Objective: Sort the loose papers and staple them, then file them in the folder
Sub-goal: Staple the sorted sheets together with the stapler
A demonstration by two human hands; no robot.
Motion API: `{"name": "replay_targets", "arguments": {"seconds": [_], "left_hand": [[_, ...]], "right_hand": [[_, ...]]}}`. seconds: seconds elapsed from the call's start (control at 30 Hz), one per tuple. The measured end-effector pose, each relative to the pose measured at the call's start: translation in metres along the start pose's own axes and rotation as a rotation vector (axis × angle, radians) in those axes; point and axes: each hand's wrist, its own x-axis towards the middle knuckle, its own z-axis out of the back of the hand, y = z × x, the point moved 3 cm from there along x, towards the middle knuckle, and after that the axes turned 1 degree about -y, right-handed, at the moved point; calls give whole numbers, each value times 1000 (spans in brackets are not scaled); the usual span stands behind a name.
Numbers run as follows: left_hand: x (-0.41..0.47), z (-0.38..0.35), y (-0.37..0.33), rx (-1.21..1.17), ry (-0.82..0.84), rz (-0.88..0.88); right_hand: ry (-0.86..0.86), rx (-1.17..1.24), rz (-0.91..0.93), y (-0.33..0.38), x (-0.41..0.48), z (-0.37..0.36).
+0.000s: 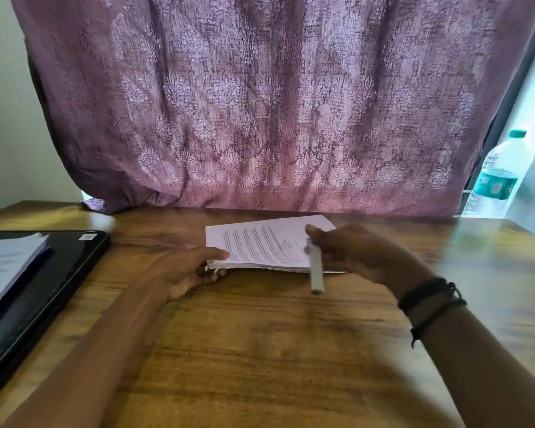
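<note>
Print on paper stack [260,239] unreadable; left fingers [218,252] pinch its corner, right fingers [314,231] grip slim white tool [316,270].

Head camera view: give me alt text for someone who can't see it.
A person's left hand grips the near left corner of a stack of printed papers on a wooden table; the right hand holds a slim white tool, perhaps a pen, over it. A black folder holding more papers lies at left, a water bottle at far right.
</note>
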Motion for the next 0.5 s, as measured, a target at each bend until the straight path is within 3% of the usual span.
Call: {"name": "replay_targets", "arguments": {"seconds": [0.27,0.5], "left_hand": [[0,-10,6,-41,0,-4],[-3,-21,9,-39,-31,-49]], "right_hand": [[353,200,-278,-30,-2,-86],[280,131,-289,-37,2,-95]]}}
